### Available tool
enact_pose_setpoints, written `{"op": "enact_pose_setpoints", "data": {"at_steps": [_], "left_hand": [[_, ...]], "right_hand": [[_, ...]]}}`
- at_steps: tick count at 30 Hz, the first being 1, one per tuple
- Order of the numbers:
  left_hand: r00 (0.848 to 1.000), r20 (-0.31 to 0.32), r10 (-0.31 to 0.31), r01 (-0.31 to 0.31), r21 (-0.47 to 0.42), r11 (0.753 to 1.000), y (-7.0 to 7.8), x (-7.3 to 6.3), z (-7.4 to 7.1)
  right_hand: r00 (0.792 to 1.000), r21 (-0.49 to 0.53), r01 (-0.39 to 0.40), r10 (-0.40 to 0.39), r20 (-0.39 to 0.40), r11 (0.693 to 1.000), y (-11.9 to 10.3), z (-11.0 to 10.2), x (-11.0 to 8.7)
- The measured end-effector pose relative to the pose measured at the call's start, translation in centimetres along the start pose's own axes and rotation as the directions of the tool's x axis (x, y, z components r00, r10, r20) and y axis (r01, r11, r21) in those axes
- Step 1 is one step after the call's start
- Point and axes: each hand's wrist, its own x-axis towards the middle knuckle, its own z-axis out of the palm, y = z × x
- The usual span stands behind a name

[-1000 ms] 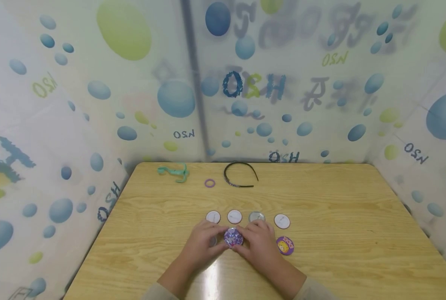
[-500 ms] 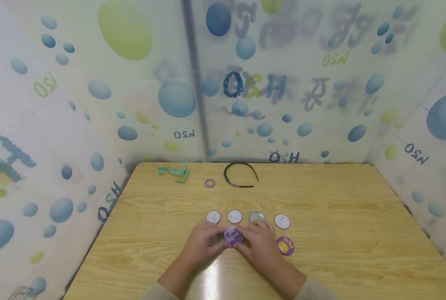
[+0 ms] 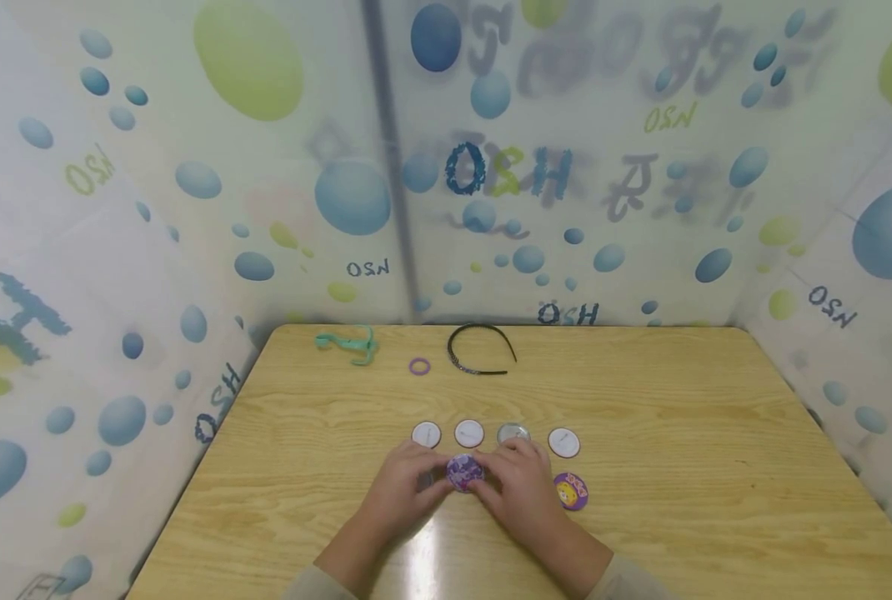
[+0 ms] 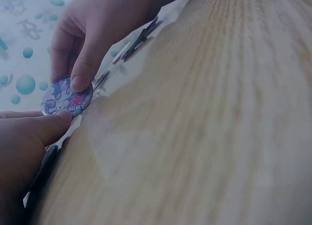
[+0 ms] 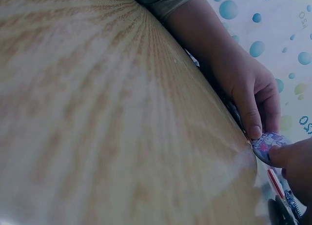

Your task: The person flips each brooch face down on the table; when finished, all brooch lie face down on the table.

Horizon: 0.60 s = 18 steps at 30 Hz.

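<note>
A round purple pin badge (image 3: 464,472) is held between both hands at the near middle of the table. The left hand (image 3: 397,490) pinches its left edge between thumb and fingers. On the opposite edge the right hand (image 3: 519,487) pinches it, thumb (image 4: 84,78) lying over the front. The left wrist view shows pale figures, a pink star and lettering on the badge's glossy face. Just beyond the hands lie white-backed badges (image 3: 469,432) and a silver-backed badge (image 3: 514,431), partly covered by the right hand. Another badge (image 3: 425,481) is mostly hidden by the left hand.
A purple badge with a yellow character (image 3: 570,492) lies right of the right hand, below a white-backed badge (image 3: 563,442). Along the back of the wooden table (image 3: 679,400) are a teal claw-shaped hair clip (image 3: 352,343), a purple ring (image 3: 419,367) and a black headband (image 3: 457,358).
The held badge has tilted slightly, its glare fading so the print shows darker. The right thumb has moved further onto its face. Both arms and the other things stay in place.
</note>
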Motion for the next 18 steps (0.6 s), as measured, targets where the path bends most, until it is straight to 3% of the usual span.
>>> {"op": "enact_pose_setpoints", "data": {"at_steps": [18], "left_hand": [[0.999, -0.032, 0.035, -0.035, -0.015, 0.999, -0.23, -0.08, 0.1]], "right_hand": [[0.997, 0.019, 0.04, -0.039, -0.066, 0.999, -0.1, -0.11, 0.15]]}}
